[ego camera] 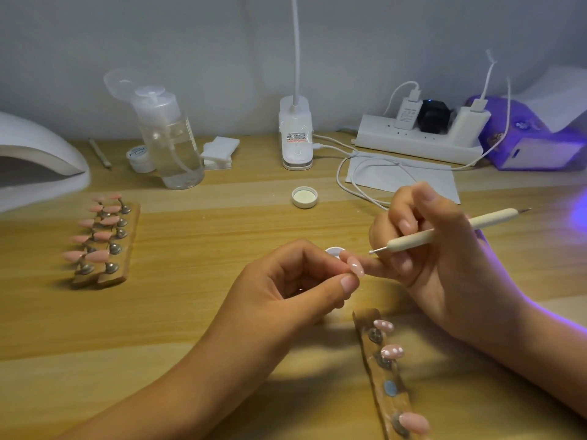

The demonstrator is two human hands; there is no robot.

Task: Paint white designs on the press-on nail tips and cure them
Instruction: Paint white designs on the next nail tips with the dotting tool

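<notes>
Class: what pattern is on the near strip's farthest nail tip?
White dots on pink nail tip; head view.

The one camera rides on the person's head, above the near edge of the wooden desk (222, 217), facing forward and down across it to the grey wall (158, 42) at the far side. It sits close. The left hand (286, 290) and right hand (444, 265) fill the near middle, and the nail tip (356, 268) pinched in the left and the dotting tool (444, 231) gripped in the right both show plainly. The wide lens takes in the whole desk width, though the white curing lamp (35, 147) is cut off at the far left and the purple box (533, 138) at the far right.
</notes>
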